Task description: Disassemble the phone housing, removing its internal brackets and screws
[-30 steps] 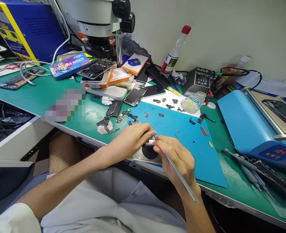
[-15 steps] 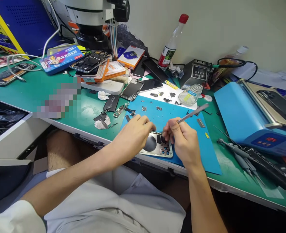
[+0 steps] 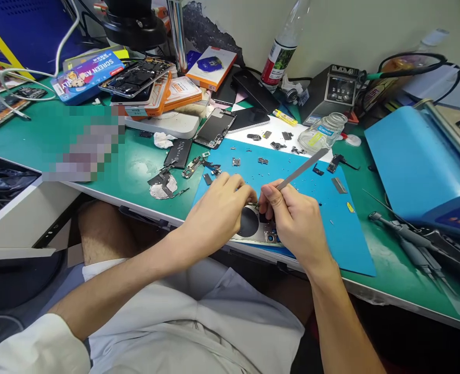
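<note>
An opened silver phone housing (image 3: 239, 238), with a dark round patch and camera modules, lies at the mat's front edge, partly under my hands. My left hand (image 3: 224, 213) is closed over its upper edge, thumb and fingertips pinched together; a thin sliver shows at the tips, too small to name. In my right hand (image 3: 298, 221) is a flat grey metal tool (image 3: 303, 169), its wide end slanting up to the right. My fist and fingers hide its lower end. Both sets of fingertips nearly meet above the housing. Beneath lies a blue mat (image 3: 346, 249).
Small phone parts and screws dot the mat and a white sheet (image 3: 249, 136). Behind stand a glass jar (image 3: 323, 132), a bottle (image 3: 280, 59) and a soldering station (image 3: 337, 93). A blue heating machine (image 3: 420, 156) is right; a drawer (image 3: 11, 213) hangs open left.
My view has tilted down and drawn a little closer. My hands have come nearer each other over the housing, and the metal tool stands slightly steeper.
</note>
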A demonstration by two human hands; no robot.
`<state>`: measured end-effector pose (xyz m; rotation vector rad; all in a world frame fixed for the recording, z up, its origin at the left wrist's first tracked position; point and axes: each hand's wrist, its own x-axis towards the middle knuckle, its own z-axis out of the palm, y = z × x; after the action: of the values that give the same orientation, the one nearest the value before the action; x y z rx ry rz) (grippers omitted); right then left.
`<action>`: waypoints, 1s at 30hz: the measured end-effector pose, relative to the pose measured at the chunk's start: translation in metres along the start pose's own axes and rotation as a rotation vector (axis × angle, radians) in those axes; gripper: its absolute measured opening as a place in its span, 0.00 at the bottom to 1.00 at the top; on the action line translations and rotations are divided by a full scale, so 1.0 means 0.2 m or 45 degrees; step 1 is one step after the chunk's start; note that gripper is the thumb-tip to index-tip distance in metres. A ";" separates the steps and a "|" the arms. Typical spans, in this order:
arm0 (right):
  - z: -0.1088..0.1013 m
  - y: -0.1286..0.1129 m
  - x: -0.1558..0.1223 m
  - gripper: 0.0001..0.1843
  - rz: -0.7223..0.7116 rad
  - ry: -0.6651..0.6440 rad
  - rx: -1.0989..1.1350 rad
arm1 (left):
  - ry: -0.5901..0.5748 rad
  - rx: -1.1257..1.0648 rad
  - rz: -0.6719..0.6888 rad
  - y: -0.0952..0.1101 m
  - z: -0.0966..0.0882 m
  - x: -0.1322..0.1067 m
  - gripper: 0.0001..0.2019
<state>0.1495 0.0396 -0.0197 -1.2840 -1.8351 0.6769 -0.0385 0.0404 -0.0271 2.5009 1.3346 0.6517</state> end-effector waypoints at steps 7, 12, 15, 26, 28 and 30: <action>0.00 -0.01 0.00 0.25 0.022 0.021 -0.022 | -0.005 0.022 0.022 0.00 -0.01 -0.01 0.14; 0.00 -0.01 0.00 0.26 0.031 0.048 -0.053 | -0.021 0.028 0.086 -0.01 -0.03 0.00 0.10; 0.01 -0.01 0.01 0.28 0.031 0.056 -0.070 | -0.041 0.053 0.110 -0.02 -0.04 0.02 0.09; 0.02 0.00 0.00 0.30 0.028 0.105 -0.085 | -0.131 0.287 0.233 0.02 -0.07 0.02 0.13; 0.02 0.00 0.00 0.29 0.020 0.112 -0.081 | -0.109 0.251 0.233 0.00 -0.06 0.03 0.13; 0.02 0.01 0.00 0.28 0.007 0.118 -0.075 | -0.071 0.194 0.226 -0.01 -0.05 0.03 0.11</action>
<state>0.1469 0.0394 -0.0234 -1.3368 -1.7885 0.5608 -0.0421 0.0466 -0.0176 2.7618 1.1944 0.5279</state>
